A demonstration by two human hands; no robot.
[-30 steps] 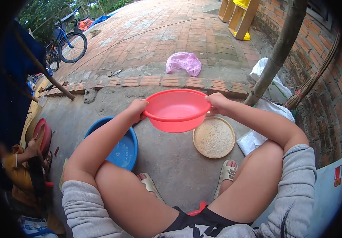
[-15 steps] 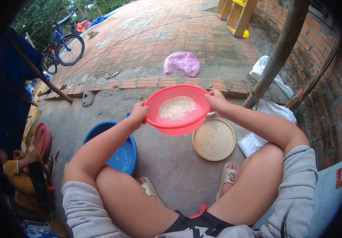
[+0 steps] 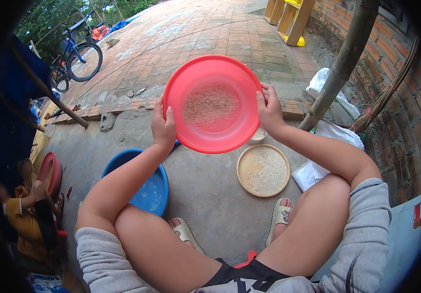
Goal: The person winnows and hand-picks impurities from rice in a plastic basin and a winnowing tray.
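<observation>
Aloft, red basin between both hands

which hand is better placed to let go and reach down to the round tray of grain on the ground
Right. The right hand grips the red basin rim almost directly above the grain tray; the left hand is over the blue basin.

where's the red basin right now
In the head view the red basin is held up at centre, tilted toward the camera, between the left hand and right hand, above the round tray.

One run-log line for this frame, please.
left hand: grips red basin rim | right hand: grips opposite rim | basin: raised, tilted toward camera, grain inside
</observation>
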